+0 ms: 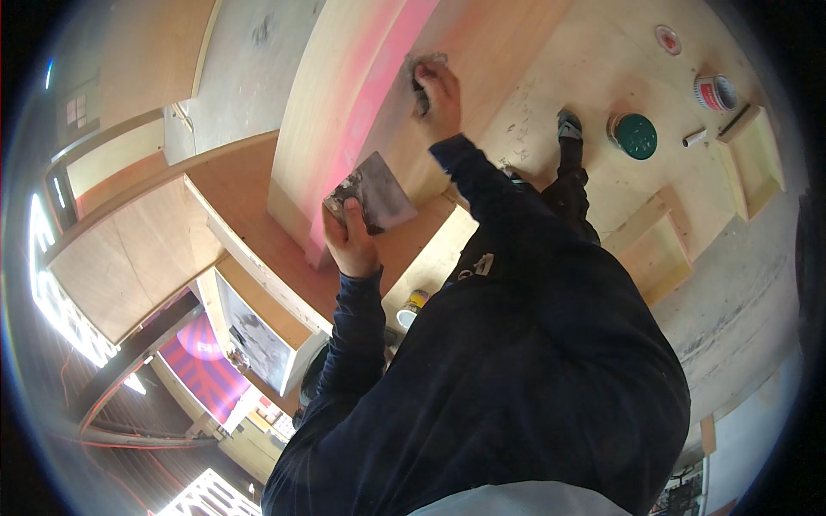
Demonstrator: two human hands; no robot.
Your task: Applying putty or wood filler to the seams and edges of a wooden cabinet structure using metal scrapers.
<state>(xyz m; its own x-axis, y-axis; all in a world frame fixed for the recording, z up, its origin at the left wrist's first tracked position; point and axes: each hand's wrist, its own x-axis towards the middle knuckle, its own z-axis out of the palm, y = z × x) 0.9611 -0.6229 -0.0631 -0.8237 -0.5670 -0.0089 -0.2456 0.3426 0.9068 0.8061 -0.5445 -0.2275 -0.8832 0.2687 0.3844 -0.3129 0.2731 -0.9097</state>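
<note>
My left hand (351, 241) grips a flat rectangular grey plate (391, 196) by its edge, thumb on top. Dark smears and pale paste-like patches mark the plate's face. Farther up, the fingers of my right hand (441, 101) are closed around a small dark object (421, 96), mostly hidden by the hand, against a curved wooden panel (331, 95). A grey smudge shows on the wood around those fingers. A bright pink stripe (370, 99) runs along the panel, between my two hands and its left part.
Open wooden frames (116, 275) and boxes stand at the left. On the plywood at the right are a can with a dark green top (635, 136), a red-and-white can (714, 92), a round lid (668, 39) and shallow wooden trays (750, 163). A yellow-labelled can (413, 308) stands below my left hand.
</note>
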